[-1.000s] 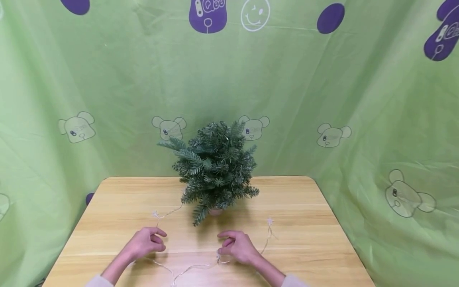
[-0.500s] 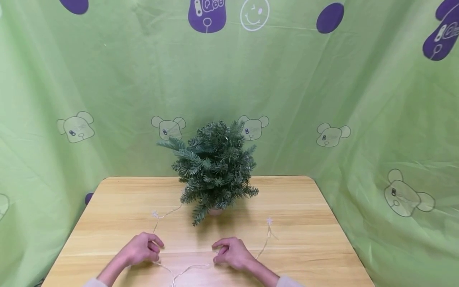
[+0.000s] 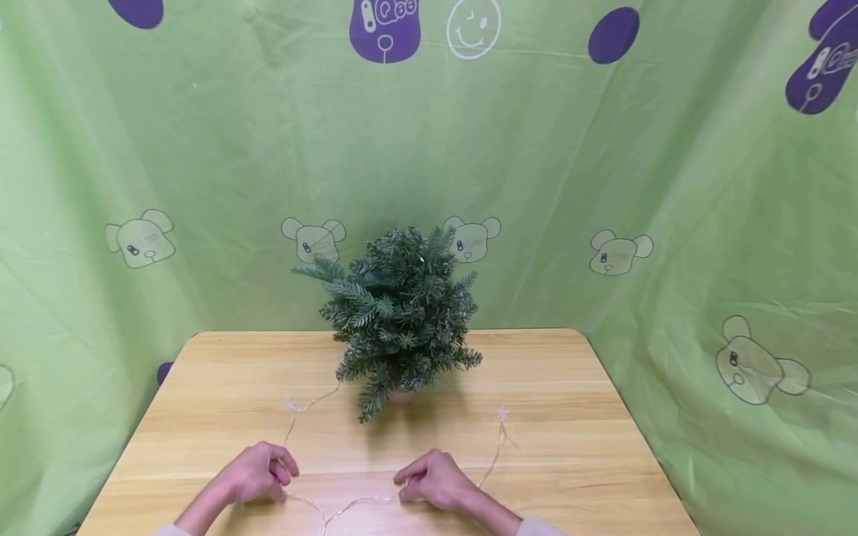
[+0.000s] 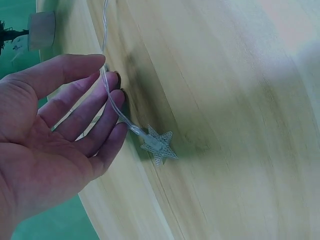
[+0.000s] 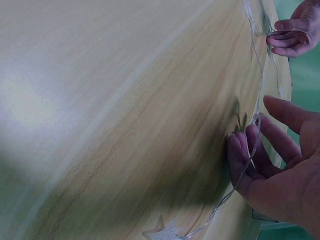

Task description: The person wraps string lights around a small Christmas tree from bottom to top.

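Note:
A clear-wired string of star lights [image 3: 362,500] lies in a loose loop on the wooden table. My left hand [image 3: 258,474] holds its wire at the left, thumb and fingertips around it. In the left wrist view a clear plastic star [image 4: 159,145] hangs just past the fingers [image 4: 95,122] of that hand. At the right, my right hand [image 3: 434,482] holds another stretch, the wire [image 5: 248,162] running across its curled fingers. Below it, in the right wrist view, is another star [image 5: 167,231]. Behind both hands stands a small artificial Christmas tree [image 3: 405,313] in a pinkish pot [image 3: 402,397].
The wooden table [image 3: 570,447] has its rounded far edge against a green printed curtain [image 3: 536,149]. One star [image 3: 290,403] lies left of the tree, its wire running up to the branches. Another star [image 3: 503,413] lies on the right.
Both hands have come down nearer the table's front edge, the right one also slightly left. The star that was below the right hand no longer shows there in the head view. The tree has not moved.

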{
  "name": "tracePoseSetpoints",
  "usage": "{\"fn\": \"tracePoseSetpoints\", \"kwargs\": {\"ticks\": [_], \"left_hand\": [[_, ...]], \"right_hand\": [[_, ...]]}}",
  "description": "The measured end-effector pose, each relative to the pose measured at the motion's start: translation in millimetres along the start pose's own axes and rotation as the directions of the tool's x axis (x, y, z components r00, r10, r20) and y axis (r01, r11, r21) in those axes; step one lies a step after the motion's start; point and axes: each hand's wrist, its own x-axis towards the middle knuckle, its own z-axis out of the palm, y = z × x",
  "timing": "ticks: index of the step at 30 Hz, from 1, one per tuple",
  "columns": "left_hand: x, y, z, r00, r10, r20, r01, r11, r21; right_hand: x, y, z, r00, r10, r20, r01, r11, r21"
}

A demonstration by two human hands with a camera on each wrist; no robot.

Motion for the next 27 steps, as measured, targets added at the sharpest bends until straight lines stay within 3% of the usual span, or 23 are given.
{"fn": "tracePoseSetpoints", "kwargs": {"ticks": [4, 10, 15, 27], "left_hand": [[-0.6, -0.9, 2.2, 1.0, -0.015, -0.019, 0.016, 1.0, 0.024], [0.6, -2.3, 7.8, 0.993, -0.067, -0.102, 0.079, 0.989, 0.122], [1.7, -3.5, 11.5, 0.985, -0.099, -0.145, 0.119, 0.983, 0.14], [0.2, -2.3, -1.2, 0.991, -0.082, -0.109, 0.096, 0.987, 0.128]], "right_hand": [[-1.2, 0, 0, 1.0, 0.019, 0.006, -0.019, 1.0, 0.006], [-2.8, -2, 0, 0.999, 0.037, 0.009, -0.037, 0.999, -0.017], [-3.3, 0, 3, 1.0, 0.021, -0.003, -0.021, 0.999, -0.037], [-3.7, 3, 10, 0.999, -0.022, -0.037, 0.017, 0.992, -0.121]]}}
